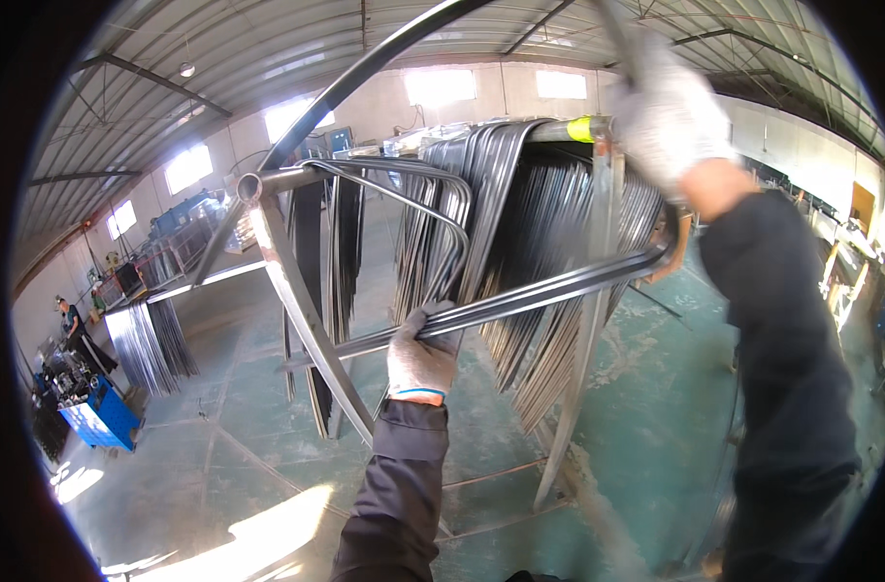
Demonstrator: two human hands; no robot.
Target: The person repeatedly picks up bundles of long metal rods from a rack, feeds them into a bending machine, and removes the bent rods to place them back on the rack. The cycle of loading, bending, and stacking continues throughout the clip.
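My left hand (423, 361), in a pale glove, is closed round a bundle of long dark flexible strips (549, 289). The bundle slants up to the right and bends sharply near the rack's right leg. My right hand (677, 121), gloved and blurred by motion, is raised at the upper right. A dark strip (617, 39) runs up out of its grip and leaves the picture at the top. Another length of dark strip (365, 73) arches across the upper left, over the end of the rack's pipe. Many more strips (491, 204) hang folded over the metal rack (297, 267).
A yellow-green band (579, 129) marks the pipe's right part. Further left stand another rack with hanging strips (151, 339), a blue machine base (101, 412) and another person (74, 325). The green floor (501, 543) has sunlit patches at the lower left.
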